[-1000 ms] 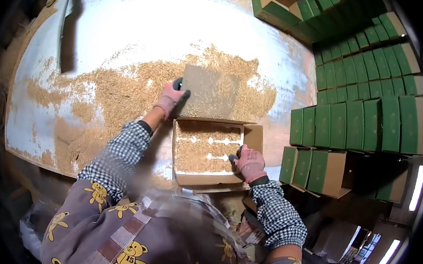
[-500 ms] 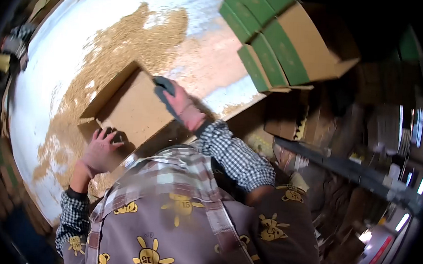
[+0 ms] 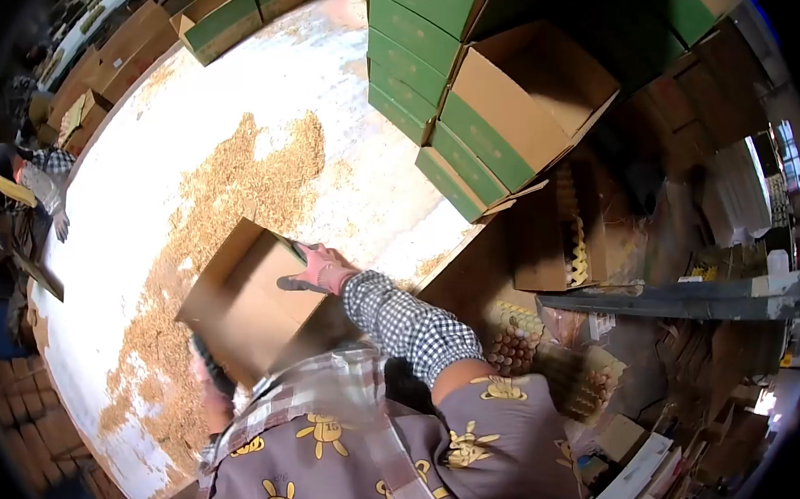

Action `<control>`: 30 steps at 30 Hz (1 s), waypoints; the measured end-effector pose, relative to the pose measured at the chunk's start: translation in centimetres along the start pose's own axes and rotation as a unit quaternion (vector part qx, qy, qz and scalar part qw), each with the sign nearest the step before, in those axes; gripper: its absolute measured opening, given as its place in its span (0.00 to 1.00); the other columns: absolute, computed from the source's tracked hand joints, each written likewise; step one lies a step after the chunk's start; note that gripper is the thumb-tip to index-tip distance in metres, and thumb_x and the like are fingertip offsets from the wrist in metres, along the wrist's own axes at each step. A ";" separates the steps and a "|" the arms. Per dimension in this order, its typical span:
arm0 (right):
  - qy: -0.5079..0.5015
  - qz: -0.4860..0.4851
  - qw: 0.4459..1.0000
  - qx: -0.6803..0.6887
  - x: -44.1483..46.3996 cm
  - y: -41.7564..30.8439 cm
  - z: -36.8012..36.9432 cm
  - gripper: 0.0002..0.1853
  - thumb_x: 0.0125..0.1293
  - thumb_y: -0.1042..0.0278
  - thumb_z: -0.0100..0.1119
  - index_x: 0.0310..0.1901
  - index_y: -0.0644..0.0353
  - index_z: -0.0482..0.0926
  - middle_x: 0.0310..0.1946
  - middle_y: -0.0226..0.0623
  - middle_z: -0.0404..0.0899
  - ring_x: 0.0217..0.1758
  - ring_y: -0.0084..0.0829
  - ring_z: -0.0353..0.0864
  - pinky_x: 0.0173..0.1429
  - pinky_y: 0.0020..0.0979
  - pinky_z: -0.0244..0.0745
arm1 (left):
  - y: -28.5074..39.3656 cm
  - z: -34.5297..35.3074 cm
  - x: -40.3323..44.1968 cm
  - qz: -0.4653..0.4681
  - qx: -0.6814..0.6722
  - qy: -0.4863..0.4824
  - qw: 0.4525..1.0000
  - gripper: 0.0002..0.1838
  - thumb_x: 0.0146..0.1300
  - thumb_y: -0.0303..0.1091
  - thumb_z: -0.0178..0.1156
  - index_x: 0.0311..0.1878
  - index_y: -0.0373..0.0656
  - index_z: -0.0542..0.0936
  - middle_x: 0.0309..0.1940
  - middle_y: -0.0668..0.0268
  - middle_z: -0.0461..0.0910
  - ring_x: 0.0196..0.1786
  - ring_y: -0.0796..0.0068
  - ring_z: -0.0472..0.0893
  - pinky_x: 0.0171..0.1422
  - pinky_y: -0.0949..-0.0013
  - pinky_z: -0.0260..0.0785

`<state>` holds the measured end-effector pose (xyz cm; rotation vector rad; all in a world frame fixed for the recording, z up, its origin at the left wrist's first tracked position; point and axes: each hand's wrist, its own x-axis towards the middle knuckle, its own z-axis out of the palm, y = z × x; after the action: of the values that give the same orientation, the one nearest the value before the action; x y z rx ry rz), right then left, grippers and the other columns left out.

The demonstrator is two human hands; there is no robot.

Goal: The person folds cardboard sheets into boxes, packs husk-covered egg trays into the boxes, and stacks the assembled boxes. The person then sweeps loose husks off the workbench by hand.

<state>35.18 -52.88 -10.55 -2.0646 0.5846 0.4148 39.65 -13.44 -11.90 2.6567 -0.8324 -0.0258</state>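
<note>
A cardboard box (image 3: 272, 287), open at the top and blurred in part, stands tilted close in front of my body. My right hand (image 3: 321, 270), in a pink glove with dark fingertips, grips its upper right edge. At the box's lower left side is my left hand (image 3: 210, 375), largely hidden by the box and smeared, with its dark fingertips against the cardboard. Around and beyond the box, loose tan husks (image 3: 238, 183) lie over the white tabletop (image 3: 105, 220).
Green boxes (image 3: 413, 56) are stacked at the back, with an open box (image 3: 532, 83) beside them. Another open box (image 3: 216, 23) stands at the far edge. A co-worker's gloved hand (image 3: 51, 199) is at the left. Trays of eggs (image 3: 512, 345) sit below right, near a metal beam (image 3: 675, 298).
The view has swung right. The husk-filled box from a second ago is out of sight. Since half a second ago, the held box has tilted up, and my left hand has moved to its lower left side.
</note>
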 end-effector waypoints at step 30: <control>0.767 -0.068 0.617 0.162 -14.7 12.8 -41.2 0.26 0.53 0.64 0.69 0.55 0.46 0.75 0.59 0.52 0.66 0.65 0.49 0.64 0.69 0.43 0.62 | 36.8 -10.4 17.9 0.126 -0.737 -0.098 0.657 0.24 0.73 0.50 0.45 0.60 0.40 0.68 0.55 0.61 0.74 0.55 0.67 0.75 0.61 0.62 0.68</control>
<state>18.59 -90.35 9.42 -1.6024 1.2794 -1.6581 35.53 -48.07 11.85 0.9682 -0.6969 -0.6308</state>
